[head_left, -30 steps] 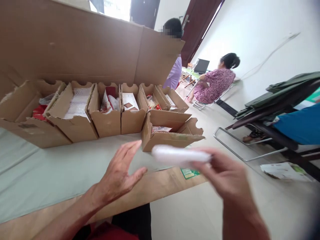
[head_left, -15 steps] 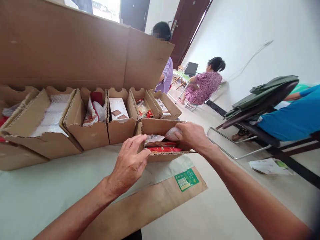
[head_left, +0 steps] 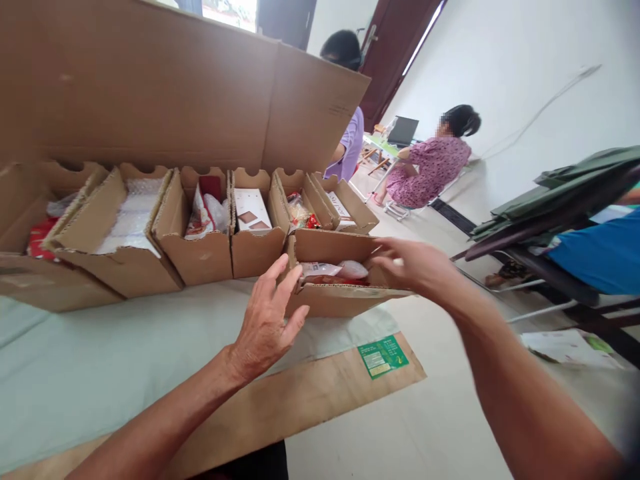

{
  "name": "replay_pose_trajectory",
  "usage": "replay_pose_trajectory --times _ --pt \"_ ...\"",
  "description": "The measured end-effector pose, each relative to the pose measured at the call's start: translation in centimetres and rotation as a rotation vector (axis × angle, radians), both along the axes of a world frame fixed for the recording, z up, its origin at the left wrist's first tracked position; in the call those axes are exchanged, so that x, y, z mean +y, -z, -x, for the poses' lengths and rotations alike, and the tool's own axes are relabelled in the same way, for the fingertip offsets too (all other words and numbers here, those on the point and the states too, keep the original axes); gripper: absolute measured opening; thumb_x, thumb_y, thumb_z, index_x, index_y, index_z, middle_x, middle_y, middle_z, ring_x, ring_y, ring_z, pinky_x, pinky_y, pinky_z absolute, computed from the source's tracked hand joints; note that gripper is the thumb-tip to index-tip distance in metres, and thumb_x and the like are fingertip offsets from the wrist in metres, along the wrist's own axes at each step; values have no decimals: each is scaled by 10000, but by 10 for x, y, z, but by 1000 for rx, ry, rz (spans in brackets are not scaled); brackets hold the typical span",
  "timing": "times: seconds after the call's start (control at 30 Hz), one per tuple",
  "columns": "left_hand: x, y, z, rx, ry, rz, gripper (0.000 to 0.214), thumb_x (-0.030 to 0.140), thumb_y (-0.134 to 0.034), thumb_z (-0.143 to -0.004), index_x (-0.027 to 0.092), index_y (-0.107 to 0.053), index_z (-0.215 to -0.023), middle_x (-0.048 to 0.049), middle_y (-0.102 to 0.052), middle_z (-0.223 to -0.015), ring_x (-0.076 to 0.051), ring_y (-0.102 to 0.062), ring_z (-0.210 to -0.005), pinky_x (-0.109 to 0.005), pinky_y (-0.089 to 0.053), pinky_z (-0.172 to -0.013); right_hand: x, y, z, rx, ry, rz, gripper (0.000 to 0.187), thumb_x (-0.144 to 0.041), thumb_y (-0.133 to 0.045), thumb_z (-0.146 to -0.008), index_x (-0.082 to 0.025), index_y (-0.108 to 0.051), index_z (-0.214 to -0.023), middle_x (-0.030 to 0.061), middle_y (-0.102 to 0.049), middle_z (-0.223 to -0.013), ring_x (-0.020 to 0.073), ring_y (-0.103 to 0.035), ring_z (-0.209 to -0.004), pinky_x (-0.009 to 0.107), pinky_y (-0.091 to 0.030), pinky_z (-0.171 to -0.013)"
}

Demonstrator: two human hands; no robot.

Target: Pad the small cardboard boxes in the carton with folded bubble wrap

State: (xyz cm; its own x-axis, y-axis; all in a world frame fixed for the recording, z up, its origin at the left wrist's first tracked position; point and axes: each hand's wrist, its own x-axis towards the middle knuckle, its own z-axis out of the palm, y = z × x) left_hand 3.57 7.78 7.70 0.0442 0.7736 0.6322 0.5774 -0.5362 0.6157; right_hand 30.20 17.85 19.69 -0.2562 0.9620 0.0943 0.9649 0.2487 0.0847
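Observation:
In front of me a cardboard box point(head_left: 345, 303) stands near the table's right edge, with its top uncovered. Inside it lie a clear-wrapped packet point(head_left: 320, 269), a whitish bubble-wrapped bundle point(head_left: 353, 269) and something red, mostly hidden by the box's front wall. My left hand point(head_left: 270, 320) is at the box's left end, fingers spread, holding nothing; whether a fingertip touches the cardboard I cannot tell. Over the right end of the box is my right hand point(head_left: 415, 263), slightly blurred, its fingers apart and off the bundle.
Behind stands a row of cardboard boxes point(head_left: 207, 253) with wrapped goods, backed by a tall cardboard panel point(head_left: 165, 93). A green label point(head_left: 383, 357) is on the board at the table's front edge. People sit beyond, and a chair point(head_left: 540, 247) is at right.
My right hand has let go of the bubble-wrapped bundle, which now lies lower in the box, and has risen toward the right end. My left fingers have spread. The view has shifted.

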Motion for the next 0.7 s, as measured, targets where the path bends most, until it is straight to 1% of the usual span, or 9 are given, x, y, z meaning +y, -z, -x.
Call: replay_pose_trajectory --times 0.07,0.1,0.13,0.2,0.3,0.43,0.53,0.63,0.7 --pt "-1 10 0 -127 -22 123 700 235 -598 -926 248 -296 -1557 -168 -352 -1614 -313 -387 -1483 -546 -370 -1198 -27 -4 -32 239 183 -223 209 -337 -612 -909 -238 -771 -1002 136 -786 -1032 265 -724 -887 395 -507 -772" --pt "0 15 0 -192 -22 194 741 252 -606 -913 227 -267 -1571 -177 -352 -1615 -317 -373 -1492 -547 -355 -1209 -37 1 -48 357 281 -281 188 -376 -686 -849 -262 -770 -973 139 -787 -1010 281 -724 -873 430 -511 -789" --pt "4 19 -1 -250 -8 269 789 272 -626 -891 195 -249 -1580 -193 -349 -1618 -325 -361 -1499 -547 -337 -1221 -44 10 -62 484 361 -294 210 -409 -754 -777 -287 -763 -948 137 -790 -976 300 -728 -847 461 -516 -784" --pt "16 26 -3 -327 56 423 932 329 -705 -819 119 -228 -1591 -237 -307 -1638 -358 -309 -1524 -549 -286 -1246 -46 39 -75 776 367 -168 312 -432 -812 -705 -312 -738 -984 171 -781 -1022 326 -737 -873 479 -539 -760" --pt "35 28 -10 -382 160 582 1131 402 -802 -703 70 -203 -1603 -262 -227 -1670 -395 -211 -1557 -563 -198 -1271 -40 88 -54 1047 245 101 404 -428 -843 -623 -288 -706 -977 189 -763 -1112 351 -727 -1004 452 -566 -798" --pt "32 24 -17 -411 183 596 1198 404 -810 -673 100 -152 -1627 -237 -189 -1690 -408 -146 -1571 -591 -132 -1274 -55 119 -12 1048 197 82 537 -578 -768 -620 -172 -700 -964 185 -779 -1001 380 -732 -918 449 -586 -763" --pt "-8 24 -8 -386 210 529 1186 396 -809 -681 162 -150 -1639 -191 -183 -1704 -411 -132 -1574 -609 -145 -1269 -94 122 -11 913 207 53 493 -611 -745 -670 -164 -731 -879 143 -784 -839 378 -739 -824 421 -587 -685" --pt "-76 29 15 -408 189 465 1067 413 -796 -738 218 -235 -1625 -151 -305 -1669 -405 -255 -1541 -592 -242 -1254 -146 125 -5 831 110 12 474 -629 -729 -733 -179 -765 -877 124 -787 -855 384 -736 -876 412 -591 -705" --pt "-123 29 42 -454 133 495 891 413 -735 -828 220 -321 -1593 -145 -455 -1582 -372 -422 -1460 -554 -330 -1228 -174 126 22 846 32 -8 479 -625 -717 -775 -179 -771 -941 117 -785 -913 365 -727 -891 405 -589 -717"
